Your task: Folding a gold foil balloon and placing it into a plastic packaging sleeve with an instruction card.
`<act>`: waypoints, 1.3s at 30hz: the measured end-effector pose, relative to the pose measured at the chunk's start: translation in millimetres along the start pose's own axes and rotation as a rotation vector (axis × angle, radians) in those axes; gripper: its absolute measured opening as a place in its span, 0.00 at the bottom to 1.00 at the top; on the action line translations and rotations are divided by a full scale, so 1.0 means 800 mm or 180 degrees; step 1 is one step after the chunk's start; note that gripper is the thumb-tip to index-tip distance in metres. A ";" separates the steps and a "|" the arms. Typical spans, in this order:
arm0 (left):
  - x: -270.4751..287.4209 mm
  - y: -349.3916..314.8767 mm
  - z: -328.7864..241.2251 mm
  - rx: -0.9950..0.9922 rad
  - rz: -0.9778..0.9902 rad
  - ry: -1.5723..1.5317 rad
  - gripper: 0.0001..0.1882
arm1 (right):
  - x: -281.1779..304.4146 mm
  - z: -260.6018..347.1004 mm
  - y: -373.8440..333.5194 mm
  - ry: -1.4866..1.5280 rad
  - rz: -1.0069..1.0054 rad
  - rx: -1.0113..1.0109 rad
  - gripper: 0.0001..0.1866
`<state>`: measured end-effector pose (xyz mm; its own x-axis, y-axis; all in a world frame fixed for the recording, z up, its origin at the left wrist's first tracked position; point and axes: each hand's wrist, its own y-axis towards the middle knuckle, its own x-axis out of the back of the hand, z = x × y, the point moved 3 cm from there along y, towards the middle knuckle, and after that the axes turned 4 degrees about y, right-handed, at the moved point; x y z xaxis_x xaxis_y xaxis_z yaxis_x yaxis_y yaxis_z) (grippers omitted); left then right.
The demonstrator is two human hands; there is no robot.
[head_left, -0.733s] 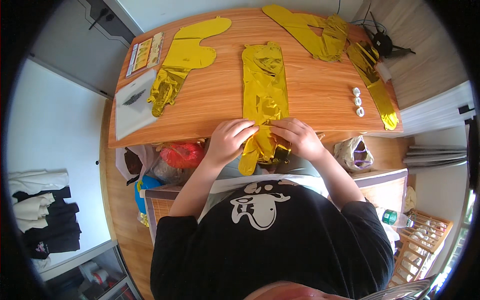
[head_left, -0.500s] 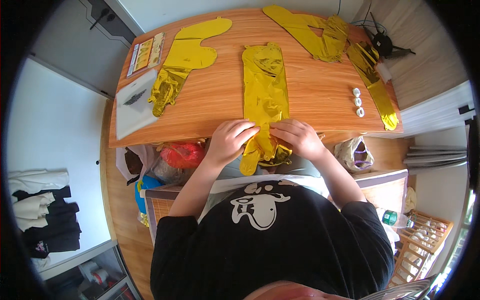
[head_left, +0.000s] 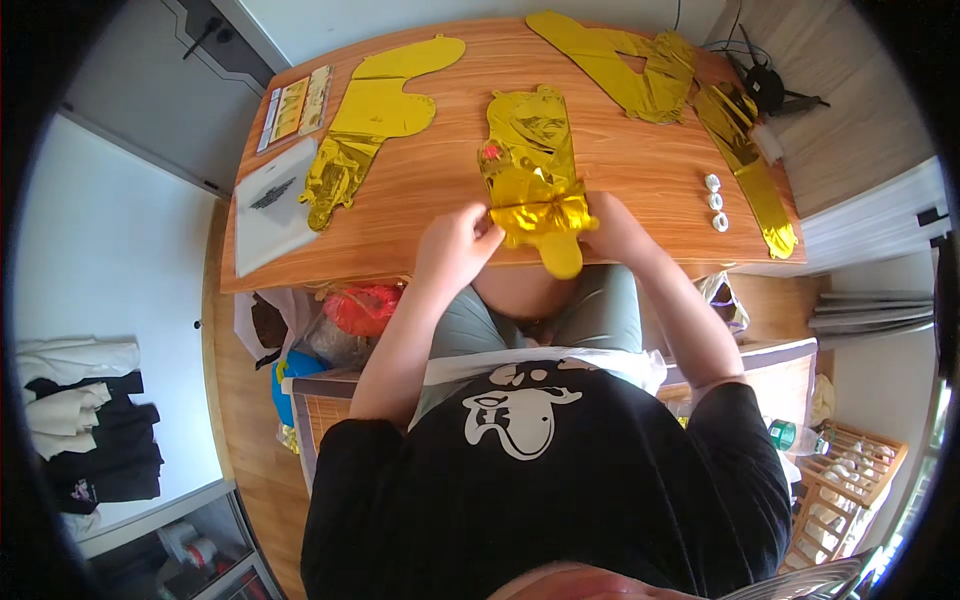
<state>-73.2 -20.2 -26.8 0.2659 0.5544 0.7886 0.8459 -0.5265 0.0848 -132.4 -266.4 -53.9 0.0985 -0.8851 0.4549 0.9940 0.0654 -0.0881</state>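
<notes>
A wood-grain table (head_left: 640,190) stands before a pale wall (head_left: 340,18), with a grey door (head_left: 130,85) at left, wooden flooring (head_left: 240,400) below, and a bright window (head_left: 912,503) at right.

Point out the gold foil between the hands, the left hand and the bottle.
Gold foil (head_left: 532,192): head view, folded-over part.
Left hand (head_left: 455,242): head view, back of hand.
Bottle (head_left: 784,435): head view, green label.

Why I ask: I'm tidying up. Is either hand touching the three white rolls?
No, the left hand and right hand are at the middle gold foil; the white rolls lie apart, farther right.
</notes>
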 end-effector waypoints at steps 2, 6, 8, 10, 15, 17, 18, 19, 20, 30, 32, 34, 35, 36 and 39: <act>0.001 0.017 0.004 0.0051 0.0070 -0.0280 0.16 | 0.004 -0.007 0.022 -0.0202 0.0033 -0.0286 0.19; 0.008 0.033 0.017 0.0253 0.0718 -0.1130 0.27 | 0.013 0.023 0.033 -0.0013 0.0481 -0.0913 0.25; 0.008 0.035 0.019 0.0360 0.1019 -0.1220 0.31 | 0.013 0.025 0.032 0.0322 0.0544 -0.1039 0.26; 0.008 0.036 0.019 0.0347 0.0944 -0.1077 0.34 | 0.014 0.023 0.031 0.0661 0.0599 -0.1165 0.26; 0.000 0.040 0.021 0.0401 0.1090 -0.0765 0.34 | 0.010 0.012 0.034 0.0516 0.0451 -0.1067 0.25; -0.001 0.039 0.022 0.0405 0.1045 -0.0774 0.33 | 0.009 0.009 0.033 0.0413 0.0400 -0.0993 0.24; -0.001 0.039 0.021 0.0401 0.1002 -0.0782 0.33 | 0.009 0.008 0.033 0.0310 0.0341 -0.0920 0.23; -0.001 0.039 0.020 0.0401 0.1006 -0.0781 0.33 | 0.009 0.006 0.034 0.0313 0.0340 -0.0922 0.23; 0.001 0.040 0.016 0.0350 0.0973 -0.0597 0.31 | 0.009 0.006 0.035 0.0241 0.0325 -0.0954 0.23; -0.001 0.034 0.018 0.0195 0.0741 -0.0945 0.31 | 0.006 0.008 0.036 0.0118 0.0164 -0.0798 0.24; 0.003 0.025 0.010 0.0248 0.0597 -0.0907 0.32 | 0.007 0.014 0.035 0.0018 0.0190 -0.0899 0.23; -0.003 0.013 0.003 0.0296 0.0460 -0.0873 0.32 | 0.008 0.015 0.035 -0.0083 0.0210 -0.1006 0.23; -0.003 0.005 -0.004 -0.0523 -0.0345 -0.0242 0.32 | 0.007 0.016 0.036 -0.0115 0.0203 -0.0967 0.22; -0.006 -0.009 -0.014 -0.1337 -0.1139 0.0395 0.31 | 0.007 0.013 0.036 -0.0145 0.0192 -0.0939 0.22; -0.035 -0.038 -0.017 -0.1753 -0.0563 0.0801 0.32 | 0.003 0.008 0.037 0.0023 0.0091 -0.0681 0.22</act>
<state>-112.3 -28.5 -43.0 -0.0300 0.5301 0.8474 0.4871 -0.7326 0.4754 -102.7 -263.9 -49.6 0.1253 -0.8876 0.4432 0.9578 -0.0082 -0.2873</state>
